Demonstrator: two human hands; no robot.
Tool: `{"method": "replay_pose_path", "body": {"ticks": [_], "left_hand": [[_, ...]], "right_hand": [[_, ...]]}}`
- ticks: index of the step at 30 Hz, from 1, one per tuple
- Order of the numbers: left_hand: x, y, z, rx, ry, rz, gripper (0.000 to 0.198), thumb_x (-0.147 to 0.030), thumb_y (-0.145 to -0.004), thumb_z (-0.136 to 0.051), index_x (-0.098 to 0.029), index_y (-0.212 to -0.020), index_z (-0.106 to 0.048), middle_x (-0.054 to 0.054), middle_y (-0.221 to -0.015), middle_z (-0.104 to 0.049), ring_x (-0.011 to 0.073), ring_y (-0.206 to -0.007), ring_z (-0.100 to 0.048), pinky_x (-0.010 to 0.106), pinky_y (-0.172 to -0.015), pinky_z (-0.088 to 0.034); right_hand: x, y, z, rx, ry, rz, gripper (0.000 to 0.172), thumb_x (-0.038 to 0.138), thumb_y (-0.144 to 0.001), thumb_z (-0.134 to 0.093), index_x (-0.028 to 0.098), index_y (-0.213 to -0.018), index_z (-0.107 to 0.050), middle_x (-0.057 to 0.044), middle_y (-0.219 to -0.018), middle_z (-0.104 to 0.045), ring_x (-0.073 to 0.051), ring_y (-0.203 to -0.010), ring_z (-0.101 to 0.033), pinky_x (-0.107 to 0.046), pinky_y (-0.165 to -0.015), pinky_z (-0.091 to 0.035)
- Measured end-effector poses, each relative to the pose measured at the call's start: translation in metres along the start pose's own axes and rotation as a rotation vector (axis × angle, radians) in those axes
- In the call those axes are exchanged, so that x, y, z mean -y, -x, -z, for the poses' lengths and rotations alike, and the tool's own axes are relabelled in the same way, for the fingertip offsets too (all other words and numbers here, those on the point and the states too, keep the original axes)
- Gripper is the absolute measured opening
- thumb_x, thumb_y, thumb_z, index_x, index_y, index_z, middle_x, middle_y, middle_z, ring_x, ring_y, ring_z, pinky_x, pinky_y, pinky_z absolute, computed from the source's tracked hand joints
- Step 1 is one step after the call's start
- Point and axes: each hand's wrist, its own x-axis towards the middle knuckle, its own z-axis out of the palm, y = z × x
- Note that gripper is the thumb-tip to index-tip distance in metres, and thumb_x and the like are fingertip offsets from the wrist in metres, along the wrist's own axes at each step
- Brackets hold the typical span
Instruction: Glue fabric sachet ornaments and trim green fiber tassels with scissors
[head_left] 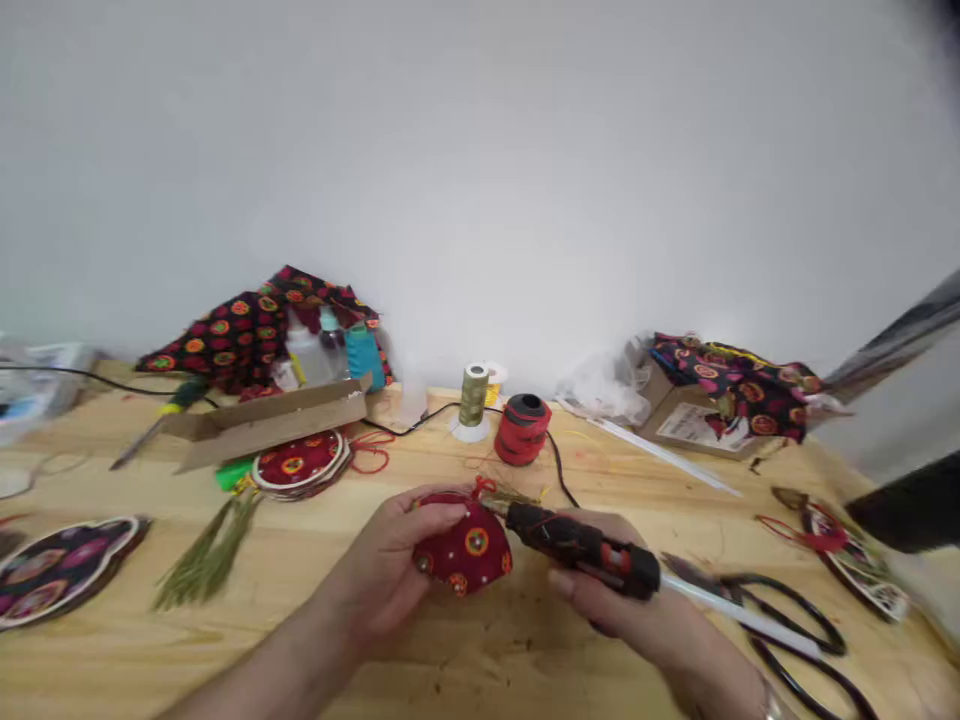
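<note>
My left hand (386, 565) is closed on a small dark-red fabric pouch (465, 545) patterned with orange circles, its thumb lying along the upper side. In my right hand (615, 590) is a black glue gun (577, 545), with a long white glue stick (742, 615) sticking out of its back. The gun's nozzle is at the pouch's upper right edge, beside a red cord; whether it touches the fabric I cannot tell. Some greenish threads lie just behind the nozzle.
Red thread spool (523, 430) and olive thread spool (473, 395) stand behind my hands. Black-handled scissors (795, 610) lie at the right. A cardboard box (690, 415) bears patterned cloth. Left are an open carton (277, 425), a tasselled round ornament (300, 465) and a screwdriver (161, 420).
</note>
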Motion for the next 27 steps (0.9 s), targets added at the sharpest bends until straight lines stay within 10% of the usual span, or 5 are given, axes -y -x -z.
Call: {"method": "replay_pose_path", "body": {"ticks": [18,27], "left_hand": [[0.001,-0.004,0.001,-0.047,0.014,0.0,0.014,-0.013,-0.068,-0.074,-0.011,-0.082,-0.075,0.009,-0.077,-0.077,0.0177,-0.069,-0.069,0.028,-0.068,-0.055],[0.012,0.002,-0.01,0.011,-0.004,0.016,0.014,-0.013,-0.068,-0.076,-0.011,-0.082,-0.074,0.009,-0.078,-0.077,0.0173,-0.068,-0.069,0.026,-0.064,-0.055]], "right_hand": [[-0.017,-0.001,0.005,-0.213,0.211,0.154,0.007,0.022,-0.078,-0.062,0.019,-0.084,-0.059,-0.004,-0.081,-0.06,-0.015,-0.066,-0.055,-0.026,-0.059,-0.043],[-0.009,-0.001,-0.02,-0.262,0.065,-0.048,0.023,0.035,-0.073,-0.072,0.02,-0.088,-0.063,0.001,-0.07,-0.059,-0.013,-0.059,-0.052,-0.022,-0.052,-0.042]]}}
